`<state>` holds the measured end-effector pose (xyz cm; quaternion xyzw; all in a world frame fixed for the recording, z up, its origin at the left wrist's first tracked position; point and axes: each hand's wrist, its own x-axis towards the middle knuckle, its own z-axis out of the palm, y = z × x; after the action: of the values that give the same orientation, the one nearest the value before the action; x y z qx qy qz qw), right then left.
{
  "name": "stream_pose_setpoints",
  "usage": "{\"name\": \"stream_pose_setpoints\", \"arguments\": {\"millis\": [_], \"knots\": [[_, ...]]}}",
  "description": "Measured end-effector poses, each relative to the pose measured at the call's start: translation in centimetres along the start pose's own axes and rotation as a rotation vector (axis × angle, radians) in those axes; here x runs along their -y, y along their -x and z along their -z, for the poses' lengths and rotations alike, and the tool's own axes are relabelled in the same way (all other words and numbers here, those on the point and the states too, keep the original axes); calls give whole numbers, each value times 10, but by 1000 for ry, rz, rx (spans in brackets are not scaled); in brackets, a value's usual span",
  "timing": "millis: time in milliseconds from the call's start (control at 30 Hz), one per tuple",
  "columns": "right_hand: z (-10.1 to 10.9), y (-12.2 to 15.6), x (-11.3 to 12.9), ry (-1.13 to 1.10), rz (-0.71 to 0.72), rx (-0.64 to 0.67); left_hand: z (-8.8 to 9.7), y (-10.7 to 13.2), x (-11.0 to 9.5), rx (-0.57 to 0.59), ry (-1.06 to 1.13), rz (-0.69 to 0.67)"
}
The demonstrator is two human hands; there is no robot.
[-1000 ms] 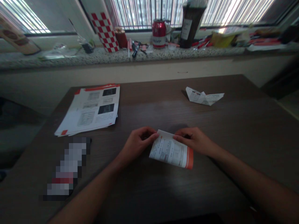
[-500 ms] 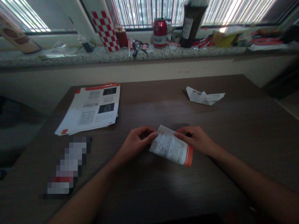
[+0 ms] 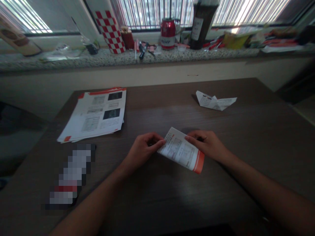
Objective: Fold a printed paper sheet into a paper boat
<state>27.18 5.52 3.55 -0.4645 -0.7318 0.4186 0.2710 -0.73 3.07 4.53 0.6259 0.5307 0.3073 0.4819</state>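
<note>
Two bare forearms, no sleeves, left hand, right hand, no rings visible

Left hand and right hand low, near together, fingers curled in pinching grip.

Both hands on a folded printed sheet with an orange end band, lying tilted near the table's front-middle. Left hand pinches the sheet's left edge, right hand pinches its far right edge; fingers curled onto the paper. Stack of printed pages toward the far left corner. Folded paper boat toward the far right edge. Red can, dark bottle, red-white checkered carton on the windowsill beyond.
</note>
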Motion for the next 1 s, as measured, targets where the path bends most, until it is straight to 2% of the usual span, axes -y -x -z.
{"name": "stream_pose_setpoints", "arguments": {"millis": [200, 400, 800, 1000], "knots": [[0, -1, -1, 14, -11, -12, 1, -1, -1, -6, -22, -7], [5, -2, -1, 0, -15, -94, 2, -1, 1, 11, 42, 2], [6, -3, 0, 13, -46, -94, 3, -2, 0, 12, 54, 47], [5, -2, -1, 13, -42, -105, 1, -2, 0, -23, 32, 38]]}}
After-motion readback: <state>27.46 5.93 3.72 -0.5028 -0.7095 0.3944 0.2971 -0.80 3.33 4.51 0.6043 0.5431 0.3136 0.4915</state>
